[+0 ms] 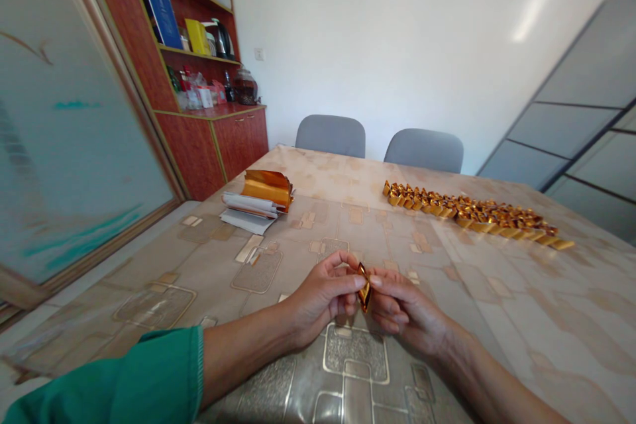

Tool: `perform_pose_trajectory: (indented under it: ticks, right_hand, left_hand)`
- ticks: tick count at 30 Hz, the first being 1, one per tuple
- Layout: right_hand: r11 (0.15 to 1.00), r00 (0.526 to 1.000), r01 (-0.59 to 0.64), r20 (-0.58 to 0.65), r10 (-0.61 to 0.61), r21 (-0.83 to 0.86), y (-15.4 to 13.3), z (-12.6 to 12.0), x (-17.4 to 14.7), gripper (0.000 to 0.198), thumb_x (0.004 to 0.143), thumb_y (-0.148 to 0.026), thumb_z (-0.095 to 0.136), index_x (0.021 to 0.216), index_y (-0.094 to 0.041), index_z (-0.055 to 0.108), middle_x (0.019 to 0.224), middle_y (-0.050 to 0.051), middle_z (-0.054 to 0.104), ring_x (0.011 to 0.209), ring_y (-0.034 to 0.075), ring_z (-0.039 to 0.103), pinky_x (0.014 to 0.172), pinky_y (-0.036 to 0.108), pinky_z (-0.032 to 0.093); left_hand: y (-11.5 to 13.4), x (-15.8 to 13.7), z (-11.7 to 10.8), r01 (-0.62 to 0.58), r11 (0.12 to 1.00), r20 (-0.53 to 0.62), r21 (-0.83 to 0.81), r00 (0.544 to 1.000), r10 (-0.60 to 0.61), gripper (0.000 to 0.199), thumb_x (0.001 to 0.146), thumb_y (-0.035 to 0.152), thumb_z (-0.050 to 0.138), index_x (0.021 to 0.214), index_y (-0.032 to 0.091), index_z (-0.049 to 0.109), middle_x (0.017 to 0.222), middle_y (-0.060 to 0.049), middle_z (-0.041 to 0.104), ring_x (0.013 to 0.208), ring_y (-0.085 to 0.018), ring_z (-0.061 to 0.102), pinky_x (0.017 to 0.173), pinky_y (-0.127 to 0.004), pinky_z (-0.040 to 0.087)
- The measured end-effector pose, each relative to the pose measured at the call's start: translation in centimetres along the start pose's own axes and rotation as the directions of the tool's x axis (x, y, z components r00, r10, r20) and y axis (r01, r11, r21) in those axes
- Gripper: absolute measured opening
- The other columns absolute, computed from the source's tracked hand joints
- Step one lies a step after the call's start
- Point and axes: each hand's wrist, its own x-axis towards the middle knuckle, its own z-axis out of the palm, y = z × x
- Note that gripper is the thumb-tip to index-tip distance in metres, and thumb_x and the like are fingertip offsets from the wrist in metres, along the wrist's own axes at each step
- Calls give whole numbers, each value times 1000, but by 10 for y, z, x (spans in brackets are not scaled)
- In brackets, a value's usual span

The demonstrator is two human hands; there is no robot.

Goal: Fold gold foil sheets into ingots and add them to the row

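Between both hands, above the table, is a small folded gold foil paper piece (365, 291), pointed at its top and bottom. My left hand (330, 295) pinches its left side with thumb and fingers. From the right, my right hand (400, 301) pinches the same piece, thumb and forefinger at its edge. Farther off to the left lies a curled stack of gold foil paper sheets (268, 187) with white paper backs showing. On the right, rows of folded gold foil pieces (472, 212) stand packed closely together.
A patterned cover lies over the table (293, 371). Two grey chairs (330, 134) stand at its far side, by the white wall. A red-brown cabinet (213, 146) with shelves of household things is at the back left, near a sliding glass door (74, 146).
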Motion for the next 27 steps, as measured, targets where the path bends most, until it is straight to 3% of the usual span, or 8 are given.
perform_pose_trajectory:
  ticks: [6,12,27]
  right_hand:
    - [1000,1000,-9,-15,8,-16,1,1,0,20,84,-32,74,80,-16,62,44,-14,33,37,3,16,37,16,22]
    - [999,999,-16,-35,17,37,-2,3,-1,20,80,-28,79,79,-14,64,50,-12,33,43,3,17,42,16,22]
    - [998,999,-24,-24,26,64,-3,2,-1,19,79,-26,80,80,-14,65,50,-12,33,44,4,16,42,16,22]
  left_hand:
    - [1,0,2,-41,997,-49,70,998,44,33,71,29,80,85,17,52,62,7,56,45,-3,42,44,-15,36]
    - [4,-3,3,0,997,16,76,1000,-1,37,67,26,84,85,17,52,68,6,57,48,-3,47,47,-16,38]
    - [10,-5,3,37,994,-3,104,999,-37,34,64,20,82,83,16,54,68,5,55,48,-3,44,46,-16,30]
